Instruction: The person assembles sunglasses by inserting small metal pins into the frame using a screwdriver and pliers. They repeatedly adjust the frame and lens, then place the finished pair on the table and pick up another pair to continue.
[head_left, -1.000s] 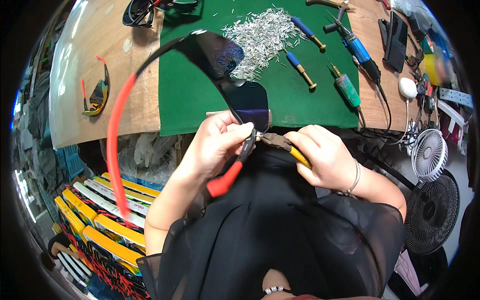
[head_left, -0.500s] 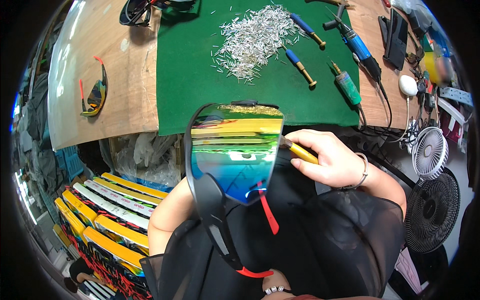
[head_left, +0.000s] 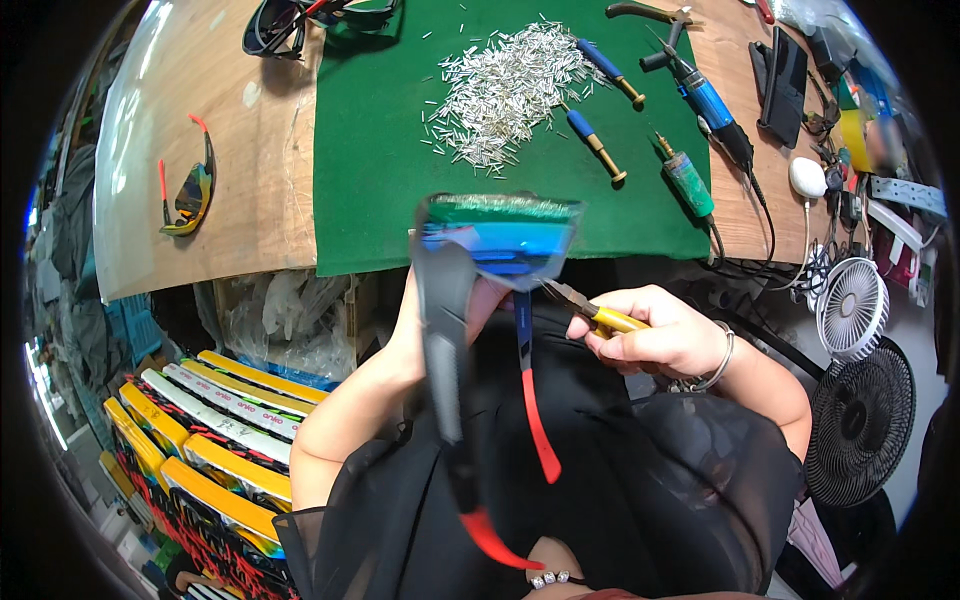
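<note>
A pair of sunglasses (head_left: 510,248) with a blue-green mirrored lens, dark frame and red temple tips hangs in front of my body, somewhat blurred. My left hand (head_left: 485,303) grips it from behind; the lens and one temple hide most of the fingers. In my right hand (head_left: 655,335) is a pair of pliers (head_left: 618,319) with yellow handles, fingers closed around them. The jaws point left, close to the lower right edge of the lens; whether they touch the frame I cannot tell.
On a green mat (head_left: 380,200) lies a heap of small metal pins (head_left: 510,95), with blue-handled screwdrivers (head_left: 597,145) and corded power tools (head_left: 690,185) to its right. More sunglasses (head_left: 190,195) rest at the left. Stacked yellow-and-white frames (head_left: 230,465) stand lower left, fans (head_left: 860,420) lower right.
The sunglasses have tilted, so the lens looks flatter and its reflection has changed. My left hand now shows beneath the lens. The pliers' jaws have come into view, with my right hand slightly lower.
</note>
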